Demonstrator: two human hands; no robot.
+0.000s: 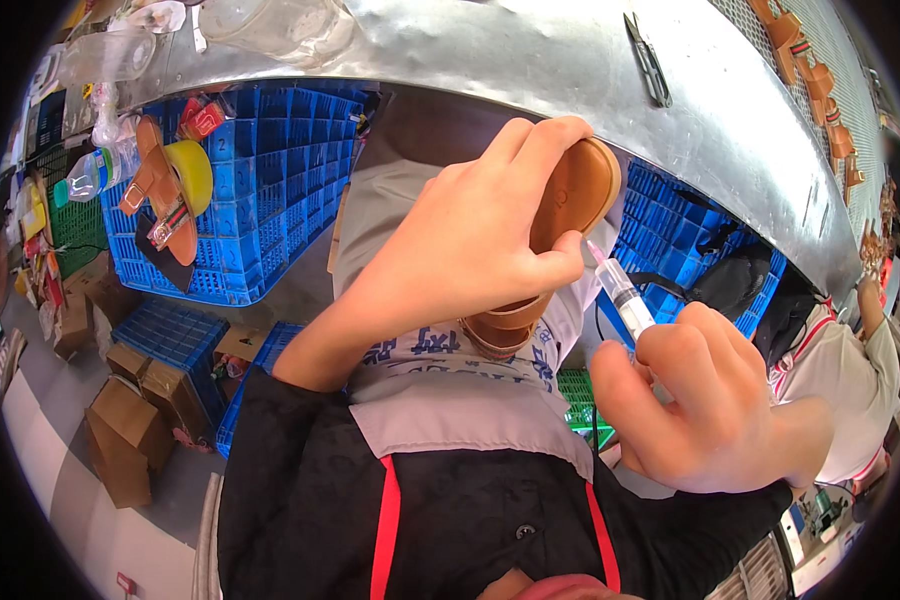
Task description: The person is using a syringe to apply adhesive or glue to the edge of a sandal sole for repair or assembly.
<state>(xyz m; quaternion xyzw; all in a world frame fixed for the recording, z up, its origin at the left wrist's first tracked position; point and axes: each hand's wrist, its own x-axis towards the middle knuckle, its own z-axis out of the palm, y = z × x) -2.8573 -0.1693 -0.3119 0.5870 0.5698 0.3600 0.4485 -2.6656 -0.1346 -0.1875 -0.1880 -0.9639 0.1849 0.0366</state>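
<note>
Syringe (627, 305), clear, pink-tipped: right hand's (705, 400) fingers clamped round the barrel; uneven pressure could expel too much of any contents. Brown sandal (576, 190): over the lap (410, 372), clamped between thumb and fingers of the left hand (480, 220); tip close to that thumb, contact unclear, so a slip could prick skin or smear the sandal. Metal table (530, 65): beyond, bearing dark snips (650, 68).

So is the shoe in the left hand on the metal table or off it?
Off: the left hand grips the shoe on this side of the metal table. I can't tell whether the shoe brushes its edge.
</note>
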